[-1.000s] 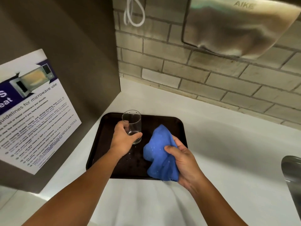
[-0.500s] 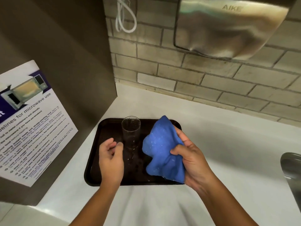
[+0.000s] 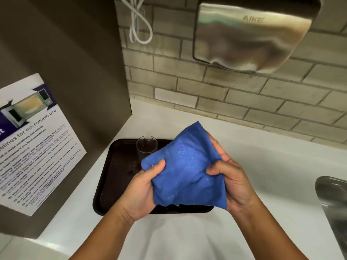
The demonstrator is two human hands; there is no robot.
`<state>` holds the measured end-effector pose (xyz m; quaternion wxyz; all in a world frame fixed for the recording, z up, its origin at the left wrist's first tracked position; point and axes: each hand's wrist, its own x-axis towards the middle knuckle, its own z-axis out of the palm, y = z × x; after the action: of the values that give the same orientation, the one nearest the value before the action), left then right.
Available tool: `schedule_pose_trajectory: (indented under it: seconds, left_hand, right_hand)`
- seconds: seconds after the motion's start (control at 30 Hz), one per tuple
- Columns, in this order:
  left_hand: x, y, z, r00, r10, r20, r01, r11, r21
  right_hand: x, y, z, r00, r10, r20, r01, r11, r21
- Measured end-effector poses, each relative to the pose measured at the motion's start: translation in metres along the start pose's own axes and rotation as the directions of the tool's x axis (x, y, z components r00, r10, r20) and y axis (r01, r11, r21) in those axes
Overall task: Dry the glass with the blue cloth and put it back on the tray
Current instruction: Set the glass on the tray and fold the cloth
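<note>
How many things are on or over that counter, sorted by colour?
Blue: 1, the cloth, held by the left hand and right hand
Clear: 1, the glass
Dark brown: 1, the tray
Total: 3

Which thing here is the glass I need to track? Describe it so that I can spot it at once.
Find the dark rectangular tray on the white counter, in the corner by the brick wall. The clear cylindrical drinking glass stands upright at the tray's far edge, partly hidden behind the blue cloth held in both hands. It alone is see-through.
</note>
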<state>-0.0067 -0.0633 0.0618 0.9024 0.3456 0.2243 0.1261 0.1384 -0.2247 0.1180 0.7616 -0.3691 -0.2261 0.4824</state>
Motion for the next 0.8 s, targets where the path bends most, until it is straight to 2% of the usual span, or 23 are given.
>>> schedule_pose_trajectory:
  seconds: [0.1,0.27,0.37,0.5,0.57,0.67,0.8]
  left_hand:
    - [0.004,0.008,0.006,0.995,0.078,-0.069,-0.071,0.993,0.091]
    - [0.006,0.019,0.018,0.984,0.179,-0.017,-0.164,0.932,0.323]
    - [0.008,0.021,0.021,0.982,0.191,-0.008,-0.168,0.884,0.436]
    - [0.014,0.018,0.020,0.984,0.180,-0.013,-0.141,0.811,0.568]
    - [0.015,0.014,0.021,0.981,0.193,-0.024,-0.140,0.783,0.606]
    - [0.020,0.005,0.020,0.979,0.196,-0.050,-0.121,0.765,0.632]
    - [0.036,-0.021,0.020,0.985,0.117,-0.130,0.014,0.690,0.724]
  right_hand:
    - [-0.004,-0.004,-0.012,0.995,-0.037,-0.092,0.024,0.991,-0.132]
    - [-0.008,-0.001,-0.028,0.983,-0.057,-0.175,0.007,0.961,-0.276]
    - [-0.010,0.004,-0.035,0.966,-0.067,-0.248,-0.015,0.949,-0.316]
    - [-0.013,0.013,-0.041,0.960,-0.045,-0.275,-0.068,0.919,-0.389]
    - [-0.016,0.019,-0.045,0.947,-0.074,-0.311,-0.092,0.869,-0.486]
    - [-0.019,0.028,-0.057,0.880,-0.236,-0.412,-0.121,0.728,-0.674]
    - [-0.032,0.035,-0.090,0.780,-0.421,-0.463,-0.194,0.541,-0.819]
